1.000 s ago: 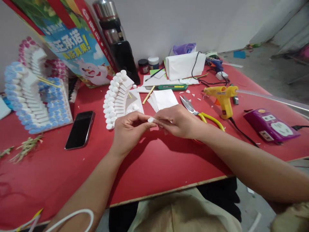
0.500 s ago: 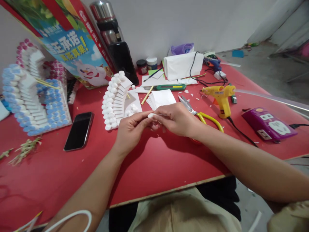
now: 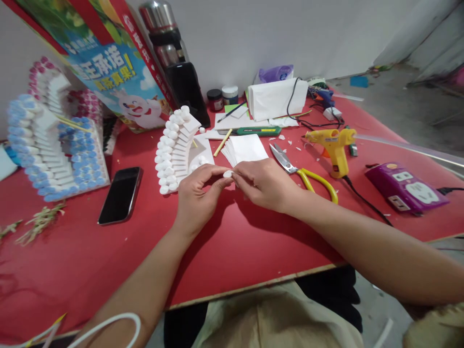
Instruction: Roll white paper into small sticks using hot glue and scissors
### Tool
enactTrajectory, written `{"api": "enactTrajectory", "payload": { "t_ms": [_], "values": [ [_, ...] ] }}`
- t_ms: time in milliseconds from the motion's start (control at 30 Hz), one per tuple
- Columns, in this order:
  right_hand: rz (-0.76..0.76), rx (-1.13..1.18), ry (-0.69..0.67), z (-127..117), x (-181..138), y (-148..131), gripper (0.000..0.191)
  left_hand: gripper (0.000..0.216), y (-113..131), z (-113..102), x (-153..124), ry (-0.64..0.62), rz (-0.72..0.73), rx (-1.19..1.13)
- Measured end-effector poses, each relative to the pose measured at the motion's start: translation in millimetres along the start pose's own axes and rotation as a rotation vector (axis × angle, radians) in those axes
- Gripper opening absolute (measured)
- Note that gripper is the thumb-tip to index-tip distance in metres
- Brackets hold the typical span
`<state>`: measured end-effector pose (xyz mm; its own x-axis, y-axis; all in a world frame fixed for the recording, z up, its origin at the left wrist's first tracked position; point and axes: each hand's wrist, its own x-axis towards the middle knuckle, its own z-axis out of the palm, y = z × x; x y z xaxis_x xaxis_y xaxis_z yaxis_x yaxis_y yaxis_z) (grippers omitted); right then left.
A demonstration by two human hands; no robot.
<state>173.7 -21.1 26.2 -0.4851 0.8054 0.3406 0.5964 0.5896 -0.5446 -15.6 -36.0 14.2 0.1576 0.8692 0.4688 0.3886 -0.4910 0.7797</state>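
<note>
Between the fingertips of both hands is a small white oval piece (image 3: pixel 227 174), like the white pieces on the model nearby. My left hand (image 3: pixel 203 191) pinches it between thumb and forefinger. My right hand (image 3: pixel 263 183) is closed against its other side, fingers bent and pressed together. Just beyond my left hand stands a white staircase model (image 3: pixel 177 150), its curved side lined with white rounded pieces. A few loose white pieces lie on its base, partly hidden by my left hand. Behind my right hand is a stack of white cards (image 3: pixel 248 147).
Yellow-handled scissors (image 3: pixel 300 174), a yellow glue gun (image 3: pixel 335 147) and a purple power socket (image 3: pixel 406 186) lie to the right. A green cutter (image 3: pixel 253 131) lies behind the cards. Left are a phone (image 3: pixel 119 195) and a blue-and-white model (image 3: pixel 54 150).
Both hands stay together at the white piece. The right fingers have drawn in, and those showing below before are now mostly hidden. The whole view has shifted slightly.
</note>
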Motion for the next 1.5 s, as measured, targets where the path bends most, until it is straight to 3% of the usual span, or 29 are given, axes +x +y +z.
{"api": "enactTrajectory", "payload": {
  "t_ms": [100,300,400,500,733,933,1233,1500],
  "values": [
    [0.092,0.135,-0.020,-1,3,-2,0.024,0.009,-1,1,1,-0.012,-0.001,0.039],
    [0.669,1.103,-0.238,-8,14,8,0.047,0.012,-8,-4,7,-0.074,-0.146,-0.063],
    [0.739,1.395,-0.379,-6,15,16,0.044,0.012,-9,-5,7,-0.077,-0.126,-0.039],
    [0.728,1.508,-0.387,-4,14,20,0.037,0.012,-10,-6,7,-0.098,-0.081,-0.011],
    [0.662,1.443,-0.374,-6,12,16,0.027,0.017,-11,-7,6,-0.124,-0.119,-0.056],
    [0.568,1.333,-0.373,-11,10,14,0.036,0.015,-8,-7,6,-0.115,-0.131,-0.071],
    [0.475,1.145,-0.380,-10,10,13,0.030,0.010,-5,-6,8,-0.129,-0.184,-0.102],
    [0.332,0.665,-0.289,-7,7,9,0.032,0.011,-5,-5,7,-0.119,-0.205,-0.074]
  ]
}}
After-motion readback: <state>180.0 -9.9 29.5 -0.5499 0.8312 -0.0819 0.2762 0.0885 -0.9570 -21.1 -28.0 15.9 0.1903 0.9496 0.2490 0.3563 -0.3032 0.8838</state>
